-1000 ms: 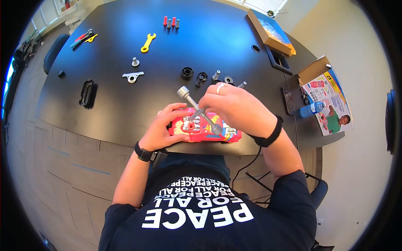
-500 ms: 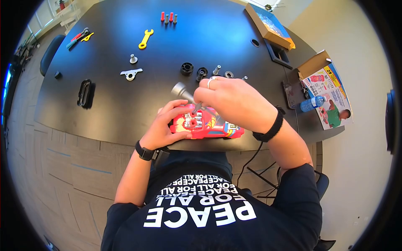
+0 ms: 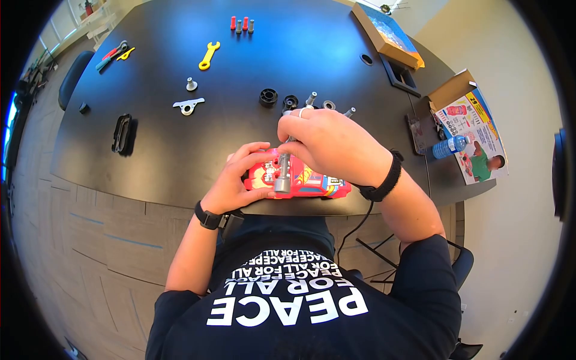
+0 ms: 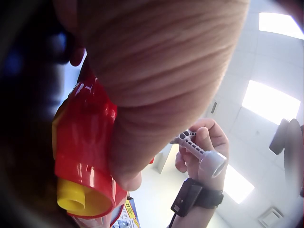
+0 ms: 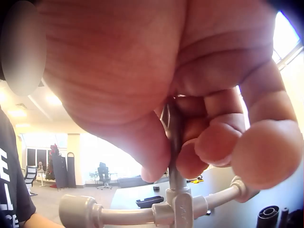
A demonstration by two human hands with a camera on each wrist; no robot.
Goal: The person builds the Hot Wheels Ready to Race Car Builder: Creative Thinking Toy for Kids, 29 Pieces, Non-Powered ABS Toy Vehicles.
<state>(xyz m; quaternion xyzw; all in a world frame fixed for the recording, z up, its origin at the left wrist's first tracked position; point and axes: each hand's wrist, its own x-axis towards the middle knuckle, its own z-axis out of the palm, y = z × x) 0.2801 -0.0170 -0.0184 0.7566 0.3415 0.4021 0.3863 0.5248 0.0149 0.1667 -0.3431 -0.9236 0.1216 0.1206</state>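
A red toy car (image 3: 312, 182) lies near the table's front edge. The left hand (image 3: 231, 183) grips its left end, thumb on the near side and fingers on the far side; in the left wrist view the thumb (image 4: 128, 178) presses the red body (image 4: 90, 142). Above the car, the right hand (image 3: 336, 144) pinches the shaft of a grey cross-shaped wrench (image 3: 282, 177). One socket arm points toward the person, over the car. In the right wrist view the shaft stands between thumb and fingers, with the wrench's arms (image 5: 128, 217) spread below.
Black wheels (image 3: 268, 97) and grey pegs (image 3: 311, 98) lie just beyond the right hand. Farther off are a yellow wrench (image 3: 209, 56), a grey bracket (image 3: 188, 106) and a black part (image 3: 122, 134). A bottle (image 3: 450, 147) and boxes (image 3: 390, 36) occupy the right side.
The right hand has turned the cross wrench, so its visible arm now points toward the person instead of slanting to the far left. The left hand stays on the car.
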